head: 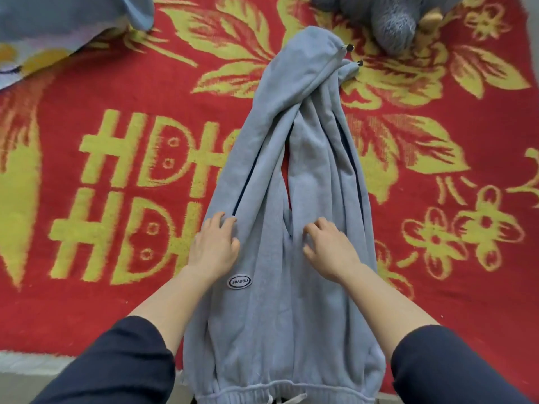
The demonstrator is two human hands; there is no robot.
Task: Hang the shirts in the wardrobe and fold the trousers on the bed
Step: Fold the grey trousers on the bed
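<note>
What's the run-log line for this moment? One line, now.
step: folding; trousers: unfolded, lengthwise on red blanket; left hand: on trousers, grip unclear; right hand: on trousers, grip unclear
</note>
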